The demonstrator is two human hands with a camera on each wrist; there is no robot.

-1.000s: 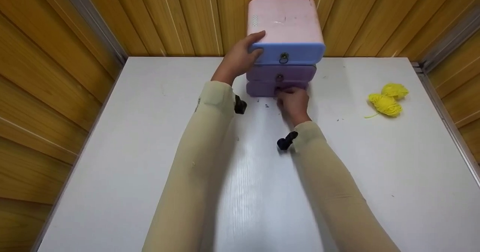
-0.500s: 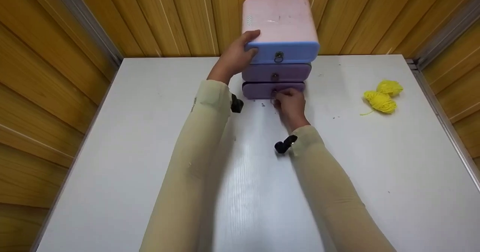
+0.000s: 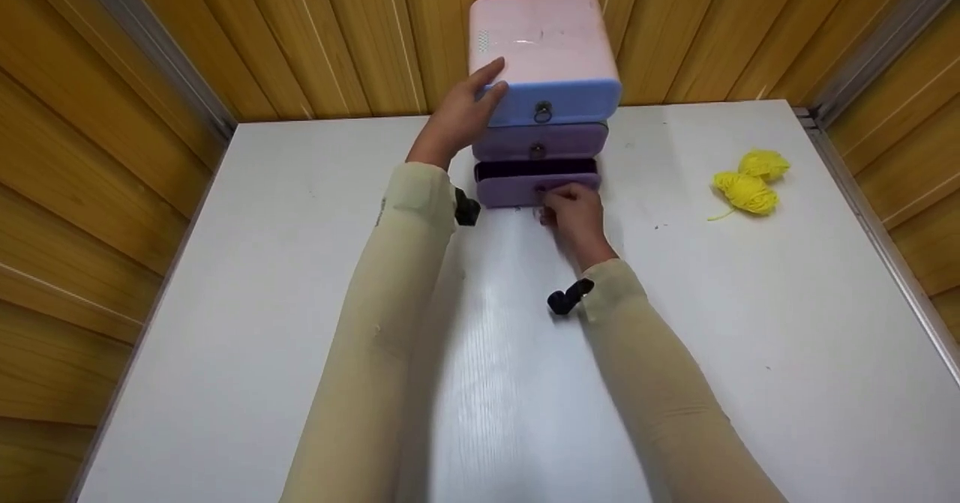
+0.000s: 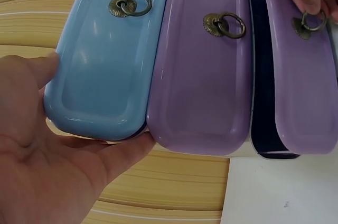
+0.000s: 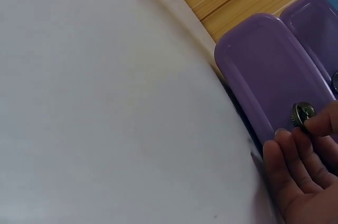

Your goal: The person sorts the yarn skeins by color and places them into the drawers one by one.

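A small drawer cabinet (image 3: 540,46) with a pink top has a blue drawer (image 4: 108,55) above two purple ones. The middle purple drawer (image 4: 203,71) is closed. The bottom purple drawer (image 3: 506,190) is pulled partway out, with a dark gap behind its front. My left hand (image 3: 459,117) rests on the cabinet's upper left corner, fingers fairly straight against its top and side. My right hand (image 3: 576,214) pinches the bottom drawer's ring pull (image 5: 302,114) between thumb and fingertips. The blue drawer's ring pull (image 3: 543,112) hangs free.
Two yellow yarn bundles (image 3: 745,193) lie at the right on the white table (image 3: 675,308), a loose strand trailing from one. Wood-panelled walls (image 3: 337,38) stand behind and beside the table, the rear one close behind the cabinet.
The bottom drawer, shut a second ago, has slid out toward me with my right hand on its ring. My left hand stays at the cabinet's corner. The whole view has shifted slightly.
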